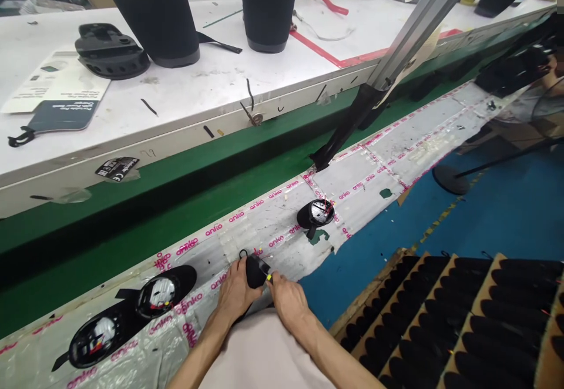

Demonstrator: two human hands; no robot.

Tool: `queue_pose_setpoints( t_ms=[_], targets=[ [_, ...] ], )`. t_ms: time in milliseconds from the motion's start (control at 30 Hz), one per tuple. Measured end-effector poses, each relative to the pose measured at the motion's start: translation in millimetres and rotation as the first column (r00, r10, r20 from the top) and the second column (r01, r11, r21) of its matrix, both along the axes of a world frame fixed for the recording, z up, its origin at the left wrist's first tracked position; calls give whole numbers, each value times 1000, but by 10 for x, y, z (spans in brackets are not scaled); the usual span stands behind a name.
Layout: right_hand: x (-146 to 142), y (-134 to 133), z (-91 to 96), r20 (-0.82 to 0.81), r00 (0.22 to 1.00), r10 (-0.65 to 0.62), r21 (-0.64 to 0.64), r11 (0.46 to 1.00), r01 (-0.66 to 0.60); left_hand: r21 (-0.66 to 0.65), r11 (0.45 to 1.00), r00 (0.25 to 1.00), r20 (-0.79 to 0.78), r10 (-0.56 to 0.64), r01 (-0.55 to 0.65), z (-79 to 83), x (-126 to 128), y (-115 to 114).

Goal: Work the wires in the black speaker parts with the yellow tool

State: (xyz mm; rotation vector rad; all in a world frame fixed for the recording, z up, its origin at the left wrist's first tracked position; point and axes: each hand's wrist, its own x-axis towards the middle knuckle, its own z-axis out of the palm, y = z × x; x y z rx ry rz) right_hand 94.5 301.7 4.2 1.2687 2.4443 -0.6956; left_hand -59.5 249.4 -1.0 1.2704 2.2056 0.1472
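Close to my body, my left hand (235, 289) is wrapped round a black fabric-covered housing (256, 271), which has a small loop strap and thin coloured wires at its top. At its right edge my right hand (286, 301) is closed, fingertips together beside a small yellow piece (269, 277). What those fingers pinch is too small to make out. Further along the bench lies another black housing (304, 217), its open end showing a silvery inside and red wires. To the left lie two more, one housing (183, 277) behind the other housing (126, 324).
The low bench (264, 218) is covered in taped plastic. Behind it runs a raised white table (211, 83) with tall black cylinders (268, 7) and a black base (112, 51). A metal post (409, 30) slants across. Cardboard-divided rows of black housings (467, 318) stand at lower right.
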Motion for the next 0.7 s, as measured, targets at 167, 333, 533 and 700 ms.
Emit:
queue_pose_setpoints(
  t_ms=[167, 333, 533, 700],
  targets=[
    [-181, 76, 168, 38, 999, 9, -31, 999, -8, 46, 999, 993, -117, -4, 9, 21, 40, -33],
    [-425, 213, 286, 70, 997, 34, -59, 998, -30, -11, 998, 991, -118, 59, -61, 106, 52, 12],
    [-516, 272, 303, 116, 990, 76, -65, 996, -69, -31, 994, 990, -94, 102, -105, 135, 31, 48],
    [-406, 217, 267, 135, 984, 116, -64, 992, -108, -14, 997, 989, -127, 75, -78, 54, 59, -10]
  ],
)
